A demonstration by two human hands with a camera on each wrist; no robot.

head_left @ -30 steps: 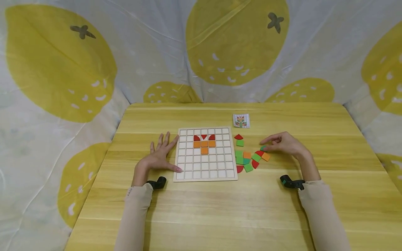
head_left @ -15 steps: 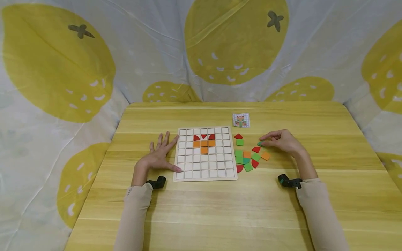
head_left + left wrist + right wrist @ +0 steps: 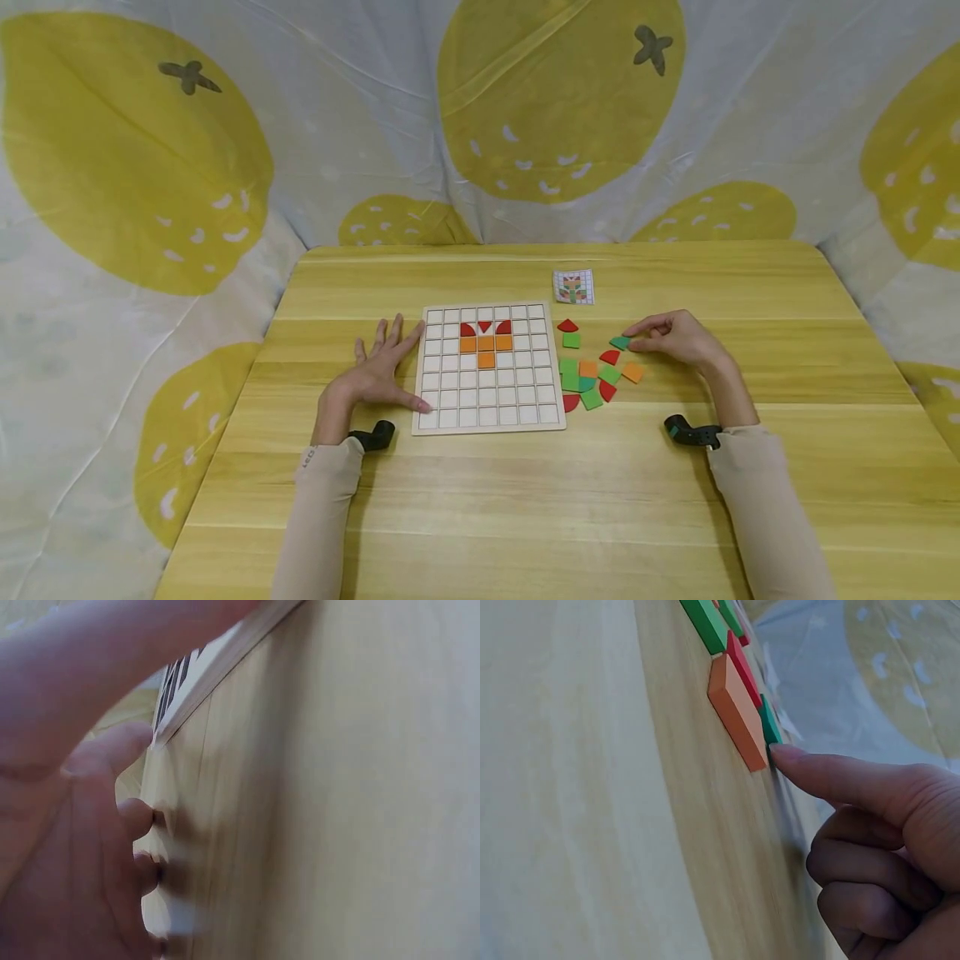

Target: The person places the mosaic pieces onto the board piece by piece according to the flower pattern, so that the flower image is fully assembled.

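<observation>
In the head view, a wooden grid board lies flat with red and orange tiles set in its upper middle squares. My left hand spreads its fingers at the board's left side, thumb on the lower left corner and forefinger at the upper left edge. My right hand pinches a dark green quarter-circle tile between thumb and forefinger, low at the table. In the right wrist view its other fingers are curled, and the orange square tile lies nearer than the dark green one.
Right of the board lie loose tiles, among them a light green square, a red quarter circle and an orange square. A small printed pattern card lies behind them. Lemon-print cloth hangs behind the table.
My right hand has shifted slightly left and back, bringing the dark green tile off the red and orange tiles to a spot behind them. My left hand stays at the board.
</observation>
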